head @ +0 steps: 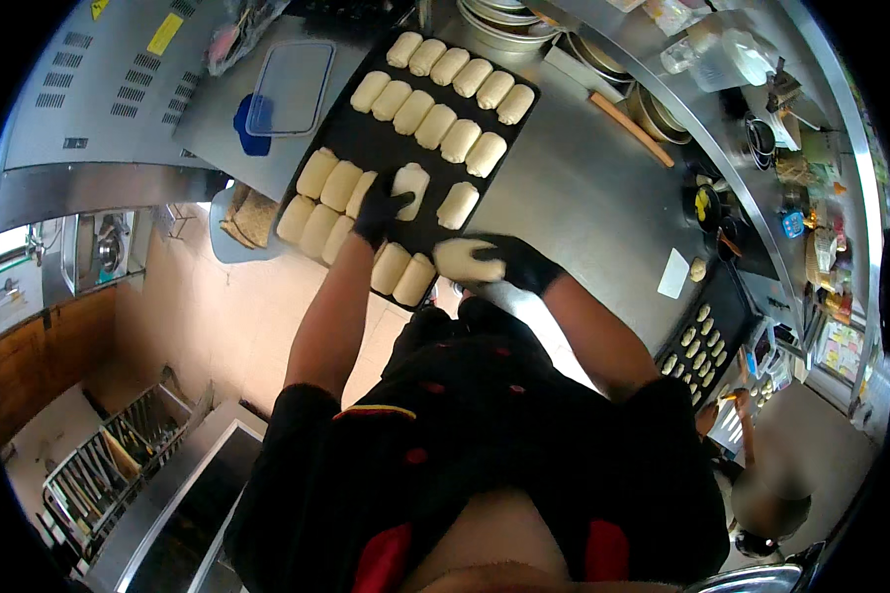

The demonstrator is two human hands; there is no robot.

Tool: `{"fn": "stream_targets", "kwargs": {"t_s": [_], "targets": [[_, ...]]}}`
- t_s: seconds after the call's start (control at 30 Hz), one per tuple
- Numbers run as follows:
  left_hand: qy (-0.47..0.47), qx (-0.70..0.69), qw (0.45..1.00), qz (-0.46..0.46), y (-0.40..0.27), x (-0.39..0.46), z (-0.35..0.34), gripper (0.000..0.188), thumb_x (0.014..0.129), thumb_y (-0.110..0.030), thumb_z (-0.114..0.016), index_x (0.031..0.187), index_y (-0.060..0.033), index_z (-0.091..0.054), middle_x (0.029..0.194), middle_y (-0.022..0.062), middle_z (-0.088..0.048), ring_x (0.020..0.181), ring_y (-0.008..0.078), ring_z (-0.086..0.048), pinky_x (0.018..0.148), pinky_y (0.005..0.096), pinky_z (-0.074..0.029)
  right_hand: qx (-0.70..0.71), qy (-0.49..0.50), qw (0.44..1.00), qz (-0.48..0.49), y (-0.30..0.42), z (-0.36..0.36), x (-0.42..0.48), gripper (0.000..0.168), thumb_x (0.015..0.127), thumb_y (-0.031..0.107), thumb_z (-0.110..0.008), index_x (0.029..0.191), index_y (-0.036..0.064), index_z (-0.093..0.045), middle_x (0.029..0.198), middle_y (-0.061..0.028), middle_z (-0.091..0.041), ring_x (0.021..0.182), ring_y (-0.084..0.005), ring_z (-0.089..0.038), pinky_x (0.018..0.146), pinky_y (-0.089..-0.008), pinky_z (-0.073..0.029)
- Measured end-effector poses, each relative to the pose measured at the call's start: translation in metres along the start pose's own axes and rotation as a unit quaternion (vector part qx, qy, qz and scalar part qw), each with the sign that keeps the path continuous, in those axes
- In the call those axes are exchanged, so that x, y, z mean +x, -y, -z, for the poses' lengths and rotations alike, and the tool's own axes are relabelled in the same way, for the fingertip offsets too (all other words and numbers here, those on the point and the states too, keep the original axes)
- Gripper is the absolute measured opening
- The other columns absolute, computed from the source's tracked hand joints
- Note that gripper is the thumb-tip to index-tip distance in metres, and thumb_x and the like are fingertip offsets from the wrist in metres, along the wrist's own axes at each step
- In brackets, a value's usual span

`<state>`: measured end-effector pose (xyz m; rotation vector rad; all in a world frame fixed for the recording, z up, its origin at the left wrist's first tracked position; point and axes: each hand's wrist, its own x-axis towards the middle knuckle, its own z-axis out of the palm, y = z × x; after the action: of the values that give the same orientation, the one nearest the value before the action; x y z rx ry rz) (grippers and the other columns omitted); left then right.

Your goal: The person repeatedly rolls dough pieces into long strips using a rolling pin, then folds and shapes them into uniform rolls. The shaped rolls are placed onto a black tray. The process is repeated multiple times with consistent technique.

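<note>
A dark baking tray (356, 141) holds rows of pale rolled dough pieces. My left hand (378, 211), in a black glove, is over the tray's lower middle, its fingers spread between a dough roll (362, 194) and another dough roll (413, 191); whether it grips either cannot be told. My right hand (523, 262), also in a black glove, holds a dough piece (460, 259) just off the tray's near right corner. One dough roll (458, 205) lies on the tray above that hand. Two more rolls (402, 272) lie at the tray's near edge.
The steel worktable (564, 170) bears a wooden rolling pin (630, 130), a white scraper (673, 273) and metal pans (504, 26). A clear lid (293, 87) lies left of the tray. A second tray (734, 296) holds small dough pieces. A co-worker (756, 474) is at lower right.
</note>
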<state>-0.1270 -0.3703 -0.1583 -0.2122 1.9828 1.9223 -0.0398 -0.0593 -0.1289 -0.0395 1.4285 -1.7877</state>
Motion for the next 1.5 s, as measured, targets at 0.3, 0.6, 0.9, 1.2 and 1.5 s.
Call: {"fn": "stream_targets", "kwargs": {"t_s": [0.3, 0.6, 0.9, 1.2, 1.5], "targets": [[0.015, 0.306, 0.949, -0.076, 0.048, 0.033, -0.048, 0.062, 0.079, -0.027, -0.085, 0.132, -0.0035, -0.062, 0.129, 0.0198, -0.066, 0.122, 0.0363, -0.061, 0.104, 0.0453, -0.049, 0.299, -0.295, 0.907, -0.031, -0.011, 0.001, -0.213, 0.065, 0.094, 0.013, -0.071, 0.154, 0.012, -0.048, 0.146, -0.0118, -0.056, 0.127, -0.0307, -0.059, 0.097, -0.0482, -0.057], [0.198, -0.397, 0.862, 0.244, -0.091, -0.108, -0.197, 0.03, 0.102, -0.024, -0.066, 0.123, -0.0018, -0.064, 0.111, 0.0092, -0.07, 0.105, 0.02, -0.067, 0.093, 0.0369, -0.055, 0.296, -0.306, 0.884, 0.195, 0.064, -0.082, -0.156, 0.078, 0.101, 0.008, -0.064, 0.166, 0.018, -0.022, 0.151, -0.0161, -0.048, 0.129, -0.0301, -0.058, 0.095, -0.0469, -0.06], [0.259, 0.054, 0.931, -0.25, -0.173, -0.14, -0.246, 0.048, 0.085, -0.01, -0.083, 0.127, -0.0057, -0.061, 0.119, 0.0081, -0.067, 0.1, 0.0141, -0.066, 0.089, 0.0332, -0.056, -0.1, -0.419, 0.86, 0.273, 0.076, -0.09, -0.191, 0.098, 0.079, 0.016, -0.09, 0.158, 0.007, -0.032, 0.149, -0.0163, -0.054, 0.131, -0.0272, -0.058, 0.11, -0.0404, -0.047], [0.28, -0.327, 0.897, 0.096, -0.216, -0.109, -0.287, 0.016, 0.095, -0.007, -0.069, 0.109, -0.0062, -0.062, 0.084, 0.0067, -0.062, 0.073, 0.0193, -0.064, 0.067, 0.037, -0.053, 0.108, -0.299, 0.938, 0.139, 0.045, -0.096, -0.195, 0.042, 0.084, 0.022, -0.087, 0.114, 0.003, -0.066, 0.099, -0.0052, -0.07, 0.09, -0.0146, -0.065, 0.083, -0.0334, -0.055], [0.28, -0.228, 0.93, -0.064, -0.239, -0.106, -0.314, 0.011, 0.101, -0.015, -0.064, 0.104, -0.0047, -0.065, 0.076, 0.0054, -0.061, 0.07, 0.0178, -0.063, 0.068, 0.0332, -0.053, 0.159, -0.404, 0.894, 0.113, 0.001, -0.055, -0.2, 0.033, 0.091, 0.026, -0.081, 0.113, 0.003, -0.071, 0.098, -0.0048, -0.073, 0.086, -0.0157, -0.068, 0.078, -0.0361, -0.056]]}}
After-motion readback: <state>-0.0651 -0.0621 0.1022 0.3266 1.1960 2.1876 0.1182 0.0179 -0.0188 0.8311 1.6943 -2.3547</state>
